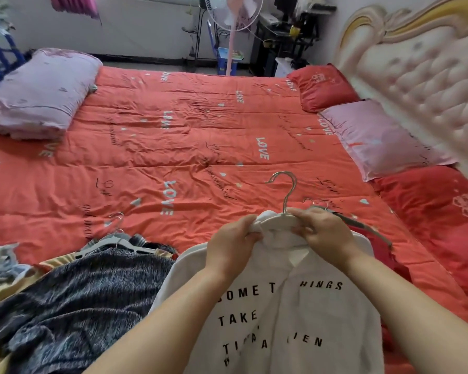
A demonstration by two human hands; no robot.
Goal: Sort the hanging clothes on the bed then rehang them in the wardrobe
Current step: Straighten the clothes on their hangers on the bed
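A white shirt (295, 314) with black lettering lies at the near edge of the bed (189, 136), on a white hanger (278, 221) whose metal hook (288, 187) points away from me. My left hand (234, 244) grips the shirt's collar at the hanger's left shoulder. My right hand (322, 232) pinches the collar and hanger on the right side. To the left lies a dark blue-grey knit garment (73, 300) on a white hanger (119, 245). Red and dark clothes (381, 252) on hangers lie partly under the shirt on the right.
An orange-red quilt printed with LOVE covers the bed. A folded lilac blanket (38, 93) sits at the far left. Red and pink pillows (376, 139) line the padded headboard (427, 76) on the right. A standing fan (234, 14) and a dark desk (289, 41) stand beyond the bed.
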